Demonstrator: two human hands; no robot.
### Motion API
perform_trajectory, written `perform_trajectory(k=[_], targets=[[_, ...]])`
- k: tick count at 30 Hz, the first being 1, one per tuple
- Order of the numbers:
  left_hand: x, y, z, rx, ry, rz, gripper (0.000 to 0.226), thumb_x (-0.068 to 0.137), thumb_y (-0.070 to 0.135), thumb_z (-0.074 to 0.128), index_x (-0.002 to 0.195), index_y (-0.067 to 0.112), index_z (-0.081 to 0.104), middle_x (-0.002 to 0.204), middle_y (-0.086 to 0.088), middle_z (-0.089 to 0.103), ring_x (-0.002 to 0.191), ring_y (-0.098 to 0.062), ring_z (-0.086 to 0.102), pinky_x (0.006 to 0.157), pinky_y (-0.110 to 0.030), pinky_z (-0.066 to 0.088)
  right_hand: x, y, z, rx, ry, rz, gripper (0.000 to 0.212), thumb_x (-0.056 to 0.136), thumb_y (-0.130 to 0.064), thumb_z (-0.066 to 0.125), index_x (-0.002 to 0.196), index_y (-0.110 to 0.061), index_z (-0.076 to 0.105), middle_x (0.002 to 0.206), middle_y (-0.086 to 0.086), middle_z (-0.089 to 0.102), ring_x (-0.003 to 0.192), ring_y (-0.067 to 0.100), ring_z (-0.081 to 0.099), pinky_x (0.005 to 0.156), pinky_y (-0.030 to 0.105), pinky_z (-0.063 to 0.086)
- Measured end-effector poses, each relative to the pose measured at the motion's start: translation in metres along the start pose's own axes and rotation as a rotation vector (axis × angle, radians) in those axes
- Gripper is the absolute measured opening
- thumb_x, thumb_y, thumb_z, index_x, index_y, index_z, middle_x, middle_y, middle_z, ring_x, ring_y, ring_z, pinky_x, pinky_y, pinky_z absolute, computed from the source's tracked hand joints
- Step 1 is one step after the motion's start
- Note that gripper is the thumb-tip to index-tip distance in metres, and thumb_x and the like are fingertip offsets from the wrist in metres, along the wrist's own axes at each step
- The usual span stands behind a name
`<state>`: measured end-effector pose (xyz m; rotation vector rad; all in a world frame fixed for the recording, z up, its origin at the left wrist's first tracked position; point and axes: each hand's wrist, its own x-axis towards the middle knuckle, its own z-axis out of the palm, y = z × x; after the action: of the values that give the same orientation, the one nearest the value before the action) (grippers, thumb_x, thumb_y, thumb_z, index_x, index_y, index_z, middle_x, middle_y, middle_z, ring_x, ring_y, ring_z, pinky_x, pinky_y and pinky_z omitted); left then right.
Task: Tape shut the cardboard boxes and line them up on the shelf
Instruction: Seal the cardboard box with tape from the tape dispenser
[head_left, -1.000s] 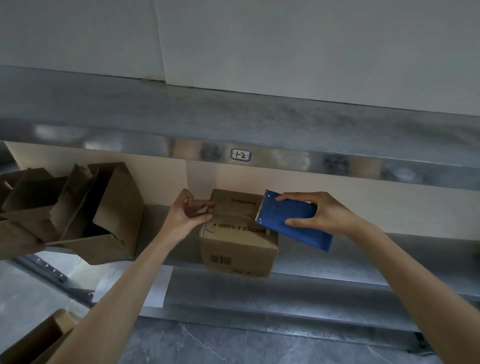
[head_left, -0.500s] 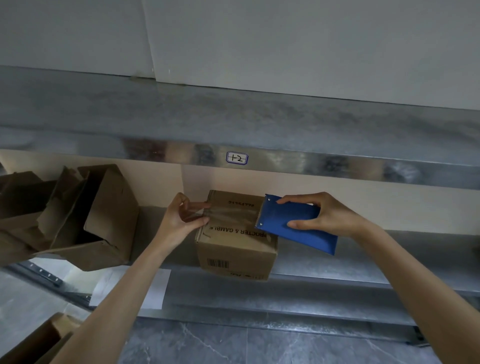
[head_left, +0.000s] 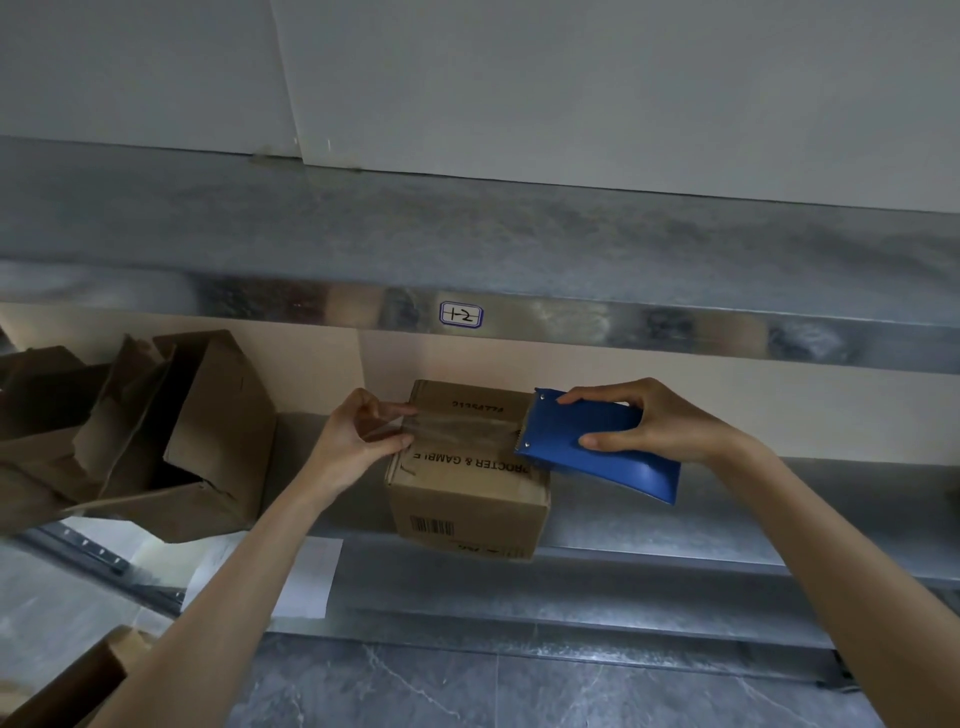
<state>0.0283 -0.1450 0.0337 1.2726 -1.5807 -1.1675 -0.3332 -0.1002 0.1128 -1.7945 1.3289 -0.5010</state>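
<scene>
Crumpled brown open cartons (head_left: 171, 441) are slumping at far left on the metal shelf (head_left: 675, 525). I'm seeing the left hand (head_left: 358, 441) pinching the clear tape (head_left: 457, 428), its strip running left-right across the squat cardboard box (head_left: 467, 499). Right hand (head_left: 660, 421) is gripping the blue wedge-shaped dispenser (head_left: 597, 447), teeth pointing left.

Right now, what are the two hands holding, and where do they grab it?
The left hand pinches the free end of the clear tape stretched over the box. The right hand grips the blue tape dispenser around its body.
</scene>
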Motion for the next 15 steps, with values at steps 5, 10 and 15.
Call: perform_trajectory(k=[5,10,15], targets=[[-0.001,0.0019,-0.0014,-0.015,-0.036,-0.029,0.032,0.081,0.004,0.076,0.09,0.006,0.046,0.108,0.011,0.074,0.104,0.0,0.066,0.088,-0.02,0.049,-0.0006,0.0027,0.0011,0.004,0.001,0.014,0.045,0.074,-0.048,0.077,0.116,-0.054,0.063,0.123,-0.032,0.059,0.113,-0.007,0.057,0.092,0.011,0.046],[-0.0018,0.0069,0.0022,-0.381,0.034,-0.126,0.014,0.089,0.014,0.063,0.084,0.006,0.052,0.113,-0.019,0.07,0.109,-0.027,0.067,0.098,-0.041,0.05,-0.0013,0.0015,0.0013,-0.022,0.003,0.029,0.046,0.074,-0.05,0.077,0.116,-0.056,0.062,0.124,-0.037,0.056,0.115,-0.012,0.052,0.09,0.006,0.042],[0.0026,0.0061,0.0066,-0.343,0.147,-0.228,0.019,0.092,0.011,0.063,0.077,0.008,0.053,0.091,-0.016,0.067,0.092,-0.029,0.067,0.088,-0.036,0.052,-0.0006,-0.001,-0.0006,-0.053,-0.003,0.052,0.047,0.074,-0.052,0.078,0.116,-0.058,0.06,0.125,-0.037,0.055,0.112,-0.012,0.053,0.095,0.015,0.044]])
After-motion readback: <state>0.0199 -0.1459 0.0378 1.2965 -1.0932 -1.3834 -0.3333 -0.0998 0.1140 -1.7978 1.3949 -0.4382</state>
